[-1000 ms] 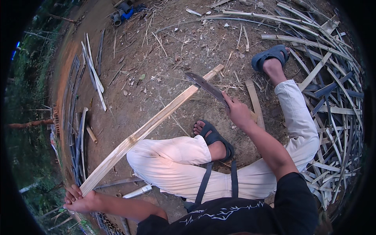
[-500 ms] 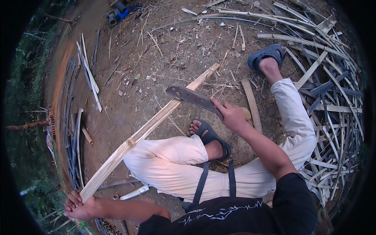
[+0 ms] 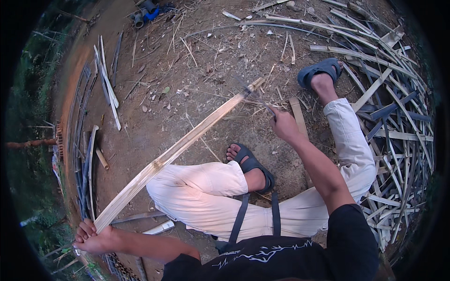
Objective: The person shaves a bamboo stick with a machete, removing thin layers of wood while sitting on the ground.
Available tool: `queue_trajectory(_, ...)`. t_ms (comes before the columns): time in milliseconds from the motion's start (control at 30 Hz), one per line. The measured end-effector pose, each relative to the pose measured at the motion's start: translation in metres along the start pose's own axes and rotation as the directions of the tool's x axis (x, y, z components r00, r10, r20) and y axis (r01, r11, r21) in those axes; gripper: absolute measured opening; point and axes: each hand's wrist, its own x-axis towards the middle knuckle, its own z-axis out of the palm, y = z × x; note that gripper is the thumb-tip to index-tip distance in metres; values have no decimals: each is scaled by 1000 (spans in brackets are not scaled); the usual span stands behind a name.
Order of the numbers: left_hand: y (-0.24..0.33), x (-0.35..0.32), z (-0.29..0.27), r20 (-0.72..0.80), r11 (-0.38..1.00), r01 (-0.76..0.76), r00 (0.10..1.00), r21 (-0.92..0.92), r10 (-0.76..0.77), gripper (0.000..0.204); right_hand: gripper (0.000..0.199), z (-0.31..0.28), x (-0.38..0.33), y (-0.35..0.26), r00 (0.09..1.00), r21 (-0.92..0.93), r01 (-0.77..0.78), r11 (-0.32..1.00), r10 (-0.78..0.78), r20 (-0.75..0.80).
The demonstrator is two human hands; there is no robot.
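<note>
- A long, pale bamboo slat (image 3: 178, 150), flat and fibrous with a darker node near its middle, is held slanting across the bare earth (image 3: 197, 70) and over the knee of cream trousers (image 3: 206, 187).
- Its near end is clasped in the left hand (image 3: 93, 236), fingers wrapped shut round it.
- The right hand (image 3: 283, 124) is closed round the handle of a blade (image 3: 255, 96), seen blurred at the slat's far tip.
- Half a second ago the blade was raised clear above the slat; it has since been brought down to the tip.
- Split bamboo strips (image 3: 393, 126) are piled at the right, beside a dark sandal (image 3: 321, 70).
</note>
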Motion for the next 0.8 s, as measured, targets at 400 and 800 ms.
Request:
queue_trajectory(400,10,6,-3,-1,999,-32,999,-3,32,46,62,-15,-24,-28,992,19,126,992,-126,-2)
queue_trajectory(800,13,-4,3,-8,996,-40,999,-84,40,55,61,4,-11,-5,998,14,-53,998,53,-12)
